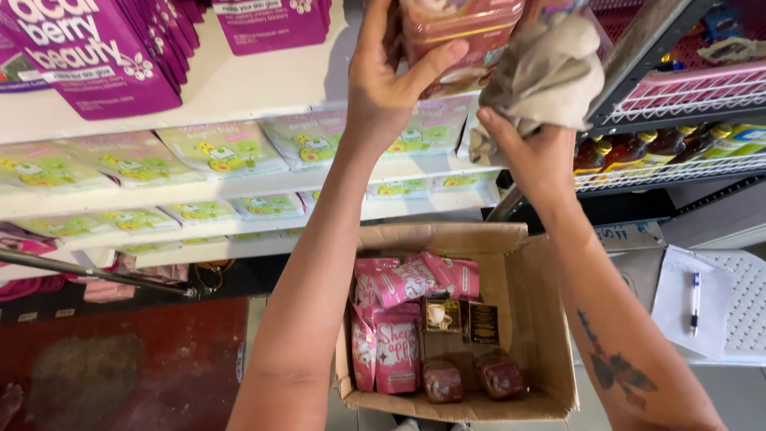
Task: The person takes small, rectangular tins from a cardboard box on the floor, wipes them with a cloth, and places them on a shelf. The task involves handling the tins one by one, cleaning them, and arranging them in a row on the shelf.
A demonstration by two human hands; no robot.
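Observation:
My left hand (391, 76) is raised and grips a pinkish-brown wrapped pack (459, 32) near the top of the view. Beside it, my right hand (536, 152) clutches a crumpled beige cloth (546, 72) that presses against the pack's right side. Both arms reach up over an open cardboard box (542, 319) on the floor. Inside the box lie pink pouches (399, 319), small dark packets (463, 318) and two brown wrapped packs (471, 377).
White shelves (239, 88) on the left carry purple boxes (96, 56) and pale green pouches (215, 148). A wire rack (686, 104) on the right holds amber bottles (638, 148). White paper with a pen (696, 299) lies on a white plastic surface at the right. A red mat (120, 367) covers the floor at the left.

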